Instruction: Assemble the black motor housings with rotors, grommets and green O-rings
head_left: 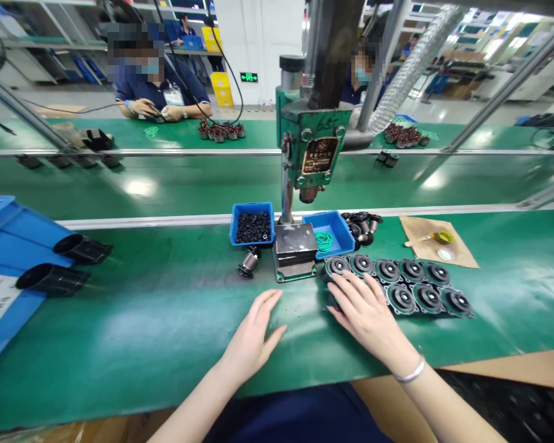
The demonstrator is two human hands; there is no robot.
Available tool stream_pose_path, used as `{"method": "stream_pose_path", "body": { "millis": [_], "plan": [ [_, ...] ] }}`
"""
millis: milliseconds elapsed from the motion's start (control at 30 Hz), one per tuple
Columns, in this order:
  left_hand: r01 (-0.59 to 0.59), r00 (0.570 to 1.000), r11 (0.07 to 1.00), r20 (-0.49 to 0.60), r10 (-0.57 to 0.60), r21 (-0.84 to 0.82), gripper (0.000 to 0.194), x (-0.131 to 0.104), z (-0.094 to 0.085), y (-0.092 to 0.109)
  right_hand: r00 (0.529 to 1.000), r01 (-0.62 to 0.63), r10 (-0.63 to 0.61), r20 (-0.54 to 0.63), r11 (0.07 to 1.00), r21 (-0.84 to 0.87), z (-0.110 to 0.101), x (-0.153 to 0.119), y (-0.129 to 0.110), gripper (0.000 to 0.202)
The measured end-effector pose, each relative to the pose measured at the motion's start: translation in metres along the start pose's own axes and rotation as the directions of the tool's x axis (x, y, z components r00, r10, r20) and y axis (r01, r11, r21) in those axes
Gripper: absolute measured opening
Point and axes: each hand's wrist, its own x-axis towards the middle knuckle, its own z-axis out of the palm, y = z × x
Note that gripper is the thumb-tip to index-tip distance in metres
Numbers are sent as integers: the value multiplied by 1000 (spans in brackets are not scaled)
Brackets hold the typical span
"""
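My left hand [257, 335] hovers over the green bench, fingers stretched and thumb apart, with nothing in it. At the near left end of two rows of black round housings [401, 298], my right hand [362, 311] curves over a black housing [331, 300]. That housing is mostly hidden under my fingers. The other housings stand close together, each with a green ring and a round centre. In front of the press base [295, 243], a black and silver rotor [248, 261] lies on the bench.
A green press [316, 147] rises mid-bench. Beside its base stand a blue bin [231, 231] of small black rings and another blue bin [344, 237] with green rings. Black tubes [55, 280] lie by a blue crate [9, 246]. Cardboard [461, 249] holds a brush. Two co-workers sit opposite.
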Motion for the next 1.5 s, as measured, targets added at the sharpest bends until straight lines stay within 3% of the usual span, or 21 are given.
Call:
{"method": "stream_pose_path", "body": {
  "millis": [100,200,267,367,467,533,600,667,833,967,1200,1267,1333,1433,1500],
  "plan": [
    [27,985,982,-175,6,188,59,15,-19,-13,1000,-12,12,-8,1000,22,-7,0,5,43],
    [173,948,932,-312,-70,317,58,42,-29,-32,997,23,-8,-82,982,185,-12,10,-11,41],
    [242,946,900,-294,-136,362,49,59,-31,-44,995,26,7,-95,939,343,-11,22,-29,34],
    [251,959,886,-228,-171,390,32,70,-31,-51,1000,-20,27,-4,827,562,2,43,-54,33],
    [254,962,892,-194,-192,375,30,57,-32,-40,990,-132,50,132,668,732,23,63,-70,40],
    [264,964,924,-118,-240,278,37,40,-35,-27,973,-225,79,218,553,802,37,73,-78,45],
    [265,964,954,1,-268,138,48,23,-41,-15,958,-281,98,270,506,815,49,80,-86,46],
    [237,967,967,72,-244,88,54,12,-48,-9,953,-295,104,284,528,797,57,86,-95,46],
    [30,997,955,62,-50,295,49,20,-60,-30,942,-335,181,283,558,759,68,94,-111,48],
    [-63,987,979,157,32,195,43,37,-54,-51,925,-377,258,280,528,761,74,94,-110,44],
    [-173,983,942,106,148,287,43,32,-28,-53,924,-379,228,307,441,814,69,91,-92,58],
    [-192,981,921,92,170,338,39,32,-24,-58,925,-374,224,307,394,840,67,89,-89,66],
    [-139,990,904,39,135,404,29,35,-26,-64,916,-385,250,315,318,867,66,85,-88,70],
    [9,995,874,-93,42,485,28,37,-40,-64,896,-401,261,358,131,907,66,80,-88,63],
    [32,992,877,-122,30,480,38,32,-52,-50,892,-401,224,393,-12,916,67,78,-87,57]
  ]
}}
